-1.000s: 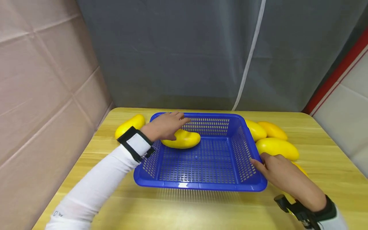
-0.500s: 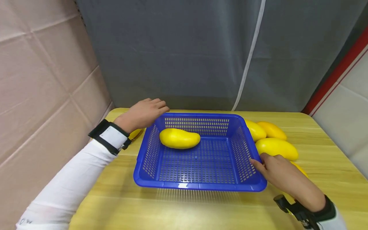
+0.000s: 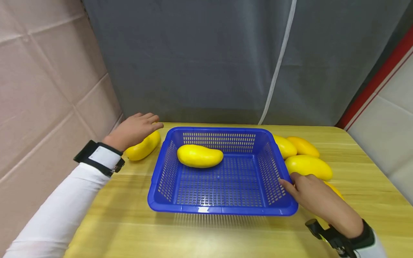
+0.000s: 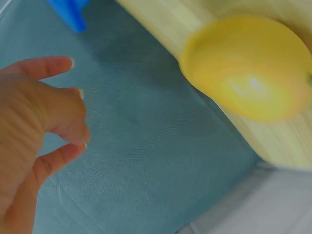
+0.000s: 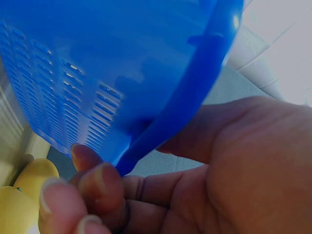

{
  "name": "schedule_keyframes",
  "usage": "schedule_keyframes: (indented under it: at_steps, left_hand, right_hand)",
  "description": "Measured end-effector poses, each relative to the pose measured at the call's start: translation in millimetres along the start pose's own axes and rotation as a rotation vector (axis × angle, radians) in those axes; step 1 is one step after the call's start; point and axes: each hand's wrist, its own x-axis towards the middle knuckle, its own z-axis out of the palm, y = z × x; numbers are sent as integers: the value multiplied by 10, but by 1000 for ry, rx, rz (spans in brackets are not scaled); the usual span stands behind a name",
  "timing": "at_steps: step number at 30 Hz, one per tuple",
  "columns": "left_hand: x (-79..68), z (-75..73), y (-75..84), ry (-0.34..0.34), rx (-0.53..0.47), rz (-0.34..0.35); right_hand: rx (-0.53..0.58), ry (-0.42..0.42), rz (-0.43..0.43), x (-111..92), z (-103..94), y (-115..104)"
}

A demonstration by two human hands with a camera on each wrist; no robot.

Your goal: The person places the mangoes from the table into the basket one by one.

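Observation:
A blue perforated plastic basket (image 3: 226, 210) stands mid-table with one yellow mango (image 3: 200, 156) lying in its far left part. My right hand (image 3: 317, 195) grips the basket's right rim, thumb on the inner side; in the right wrist view its fingers curl beneath the blue rim (image 5: 180, 102). Left of the basket lies another mango (image 3: 146, 147), partly covered by my left hand (image 3: 133, 129), which hovers over it with fingers extended. The left wrist view shows that mango (image 4: 248, 68) apart from the loosely bent fingers, which hold nothing.
Several more mangoes (image 3: 308, 167) lie to the right of the basket, some partly hidden by my right hand and the rim. A grey curtain (image 3: 193, 71) hangs behind the wooden table (image 3: 129, 215). A pinkish padded wall (image 3: 48, 107) borders the left side.
My left hand has left the mango inside the basket and moved left, past the rim, to above the mango on the table. The right hand keeps its grip on the basket.

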Motion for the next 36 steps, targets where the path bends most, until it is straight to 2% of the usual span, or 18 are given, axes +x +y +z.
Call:
schedule_keyframes:
  at_steps: [3,6,14,17,24,30,36]
  left_hand:
    - [-76,56,-12,-42,109,33]
    - [-142,136,-43,-48,173,63]
    - [-275,397,-131,-64,262,134]
    - [-290,474,-148,-70,262,146]
    - [-291,588,-187,-126,220,114]
    - [-226,658,-190,-93,198,133]
    - [-217,683,-195,-127,147,69]
  right_hand:
    - [7,7,-7,-12,16,1]
    - [12,23,-20,-21,28,9]
    - [16,24,-22,-33,41,42]
    - [20,17,-18,-31,49,45]
    - [16,22,-18,-29,51,41]
    - [17,16,-11,-28,39,37]
    - [20,7,-4,-17,31,21]
